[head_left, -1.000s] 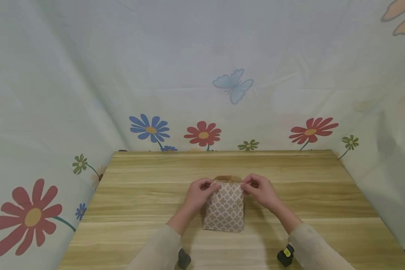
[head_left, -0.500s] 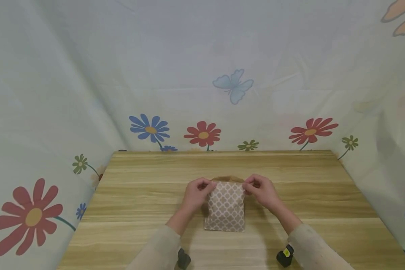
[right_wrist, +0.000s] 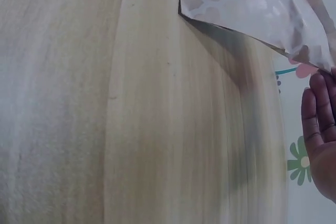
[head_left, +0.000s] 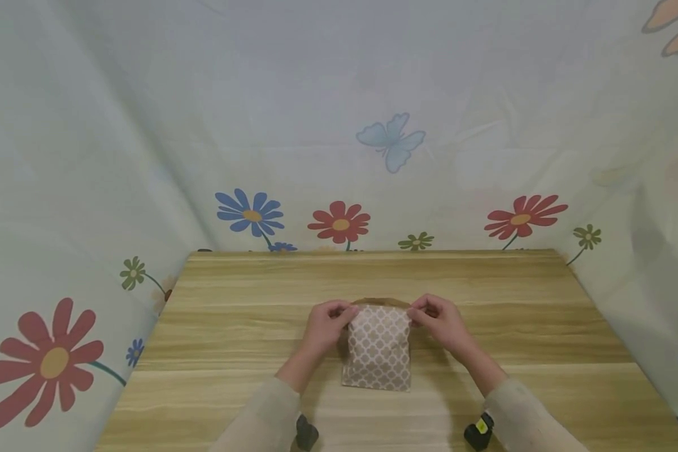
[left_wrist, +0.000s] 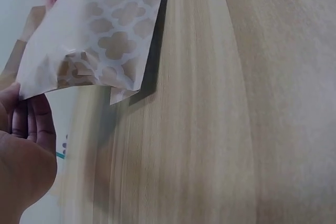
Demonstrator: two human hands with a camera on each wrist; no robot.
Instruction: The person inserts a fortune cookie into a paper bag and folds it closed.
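A small paper bag (head_left: 377, 348) with a white lattice pattern on tan stands near the middle of the wooden table. Its plain brown inner side (head_left: 381, 301) shows along the far edge of the mouth. My left hand (head_left: 324, 326) pinches the left corner of the top edge between thumb and forefinger. At the opposite corner, my right hand (head_left: 442, 323) pinches the edge the same way. In the left wrist view the bag (left_wrist: 118, 40) slants up from the tabletop, its side creased inward. The right wrist view shows the other side of the bag (right_wrist: 252, 9). The bag's inside is hidden.
The wood-grain table (head_left: 231, 314) spreads around the bag. Behind it and at both sides hangs a pale cloth (head_left: 294, 113) printed with flowers and a butterfly. Black wrist devices (head_left: 478, 432) sit below both sleeves.
The top edge is drawn wider, and the brown far edge of the mouth has become a flatter, broader arc. The left hand has shifted slightly left; both hands keep their pinch.
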